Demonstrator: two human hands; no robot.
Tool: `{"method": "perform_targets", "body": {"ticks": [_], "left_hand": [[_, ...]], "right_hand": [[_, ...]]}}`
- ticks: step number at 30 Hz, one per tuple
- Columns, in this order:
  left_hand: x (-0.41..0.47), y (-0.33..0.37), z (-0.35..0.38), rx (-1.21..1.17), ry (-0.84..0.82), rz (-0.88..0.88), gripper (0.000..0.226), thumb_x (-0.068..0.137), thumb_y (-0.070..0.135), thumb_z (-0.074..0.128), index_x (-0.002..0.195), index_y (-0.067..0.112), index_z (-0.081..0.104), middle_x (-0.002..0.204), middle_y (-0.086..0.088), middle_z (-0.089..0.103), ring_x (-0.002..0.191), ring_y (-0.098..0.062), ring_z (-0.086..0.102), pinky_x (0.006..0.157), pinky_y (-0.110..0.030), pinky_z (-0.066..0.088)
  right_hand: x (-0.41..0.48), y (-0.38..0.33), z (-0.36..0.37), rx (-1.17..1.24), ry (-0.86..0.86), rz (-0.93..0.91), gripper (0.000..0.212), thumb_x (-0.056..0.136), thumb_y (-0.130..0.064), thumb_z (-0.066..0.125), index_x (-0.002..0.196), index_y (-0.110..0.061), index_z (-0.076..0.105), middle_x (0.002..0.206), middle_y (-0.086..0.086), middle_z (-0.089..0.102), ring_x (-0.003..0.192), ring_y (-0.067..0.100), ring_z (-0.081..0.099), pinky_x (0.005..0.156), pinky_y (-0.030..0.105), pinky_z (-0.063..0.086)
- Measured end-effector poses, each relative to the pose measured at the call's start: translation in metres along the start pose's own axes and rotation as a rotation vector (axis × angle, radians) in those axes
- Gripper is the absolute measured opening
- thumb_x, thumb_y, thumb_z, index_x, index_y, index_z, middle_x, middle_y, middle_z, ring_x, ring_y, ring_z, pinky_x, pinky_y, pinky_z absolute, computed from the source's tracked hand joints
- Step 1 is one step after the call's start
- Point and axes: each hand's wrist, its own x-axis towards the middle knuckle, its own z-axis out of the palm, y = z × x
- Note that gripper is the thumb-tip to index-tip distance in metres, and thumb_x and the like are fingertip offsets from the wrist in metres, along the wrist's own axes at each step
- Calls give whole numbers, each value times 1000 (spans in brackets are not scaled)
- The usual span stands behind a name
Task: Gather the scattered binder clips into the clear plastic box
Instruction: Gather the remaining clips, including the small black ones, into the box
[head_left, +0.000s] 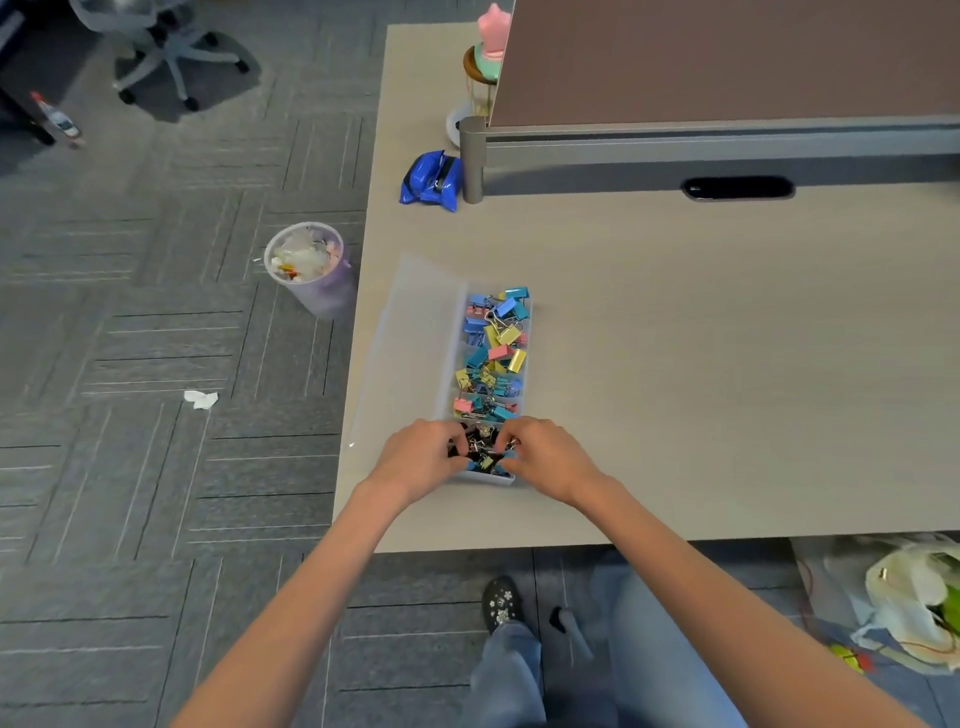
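Observation:
A long clear plastic box (525, 343) lies on the desk near its left edge, its lid (405, 343) folded open to the left. Several coloured binder clips (496, 348) in blue, yellow, pink and teal fill it. At the near end sits a heap of small black binder clips (480, 449). My left hand (421, 457) and my right hand (543, 457) meet over that near end, fingers curled into the black clips from both sides. The fingertips are hidden among the clips.
A blue packet (431, 179) lies at the back by a grey partition post (471, 156). A pink figurine (491, 36) stands behind it. On the floor to the left stands a waste bin (311, 270). A plastic bag (914, 597) sits under the desk at right.

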Motion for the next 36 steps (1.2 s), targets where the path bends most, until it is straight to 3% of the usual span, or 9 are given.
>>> {"method": "perform_targets", "body": {"ticks": [3,7,13,17,20,24,28,36], "left_hand": [[0,-5,-3,-72,-19,-26,9,85,29,68,92,25,65,75,7,57,67,-13,53,56,-27,35],[0,-9,-9,-360,-55,-70,4,86,18,66,85,20,63,80,8,58,69,-8,51,56,-20,36],[0,-7,-20,-926,-148,-412,15,94,8,52,84,7,63,62,-3,51,54,-13,45,48,-21,40],[-2,-10,-27,-1304,-212,-527,19,97,7,47,98,-2,63,76,-11,55,66,-16,54,57,-24,55],[-1,-14,-28,-1496,-231,-575,19,98,5,44,98,-6,60,88,-17,57,74,-22,60,60,-32,59],[-1,-19,-27,-1601,-224,-613,21,99,4,40,103,-8,57,104,-26,61,83,-31,67,62,-38,60],[0,-24,-26,-1631,-241,-625,23,98,4,38,111,-9,53,116,-29,61,90,-35,70,69,-41,61],[0,-22,-31,-1557,-258,-569,24,94,-6,42,116,-9,52,116,-29,61,104,-36,66,86,-40,55]], "right_hand": [[4,-3,-2,109,-13,11,12,87,-8,62,98,-14,62,105,8,64,81,14,52,69,25,40],[13,-10,-5,86,-87,38,24,87,4,49,104,-8,62,112,11,63,98,24,58,77,29,44],[20,-13,-5,-67,-130,15,31,86,6,46,105,-11,64,114,11,63,102,27,59,80,32,47],[18,-15,-5,-136,-112,-11,31,85,7,46,103,-9,65,109,11,64,99,27,59,79,34,48],[18,-18,-3,-181,-101,-44,29,84,8,47,101,-9,64,106,10,65,96,27,58,70,29,41],[20,-22,-1,-185,-108,-60,31,84,8,48,104,-10,64,105,11,65,97,28,60,67,27,36],[18,-23,-5,-190,-114,-51,44,83,8,52,122,-10,57,116,14,59,105,30,57,71,29,39],[19,-12,-12,-29,-98,-73,38,81,11,47,106,-10,67,101,7,68,92,18,65,83,30,54]]}}
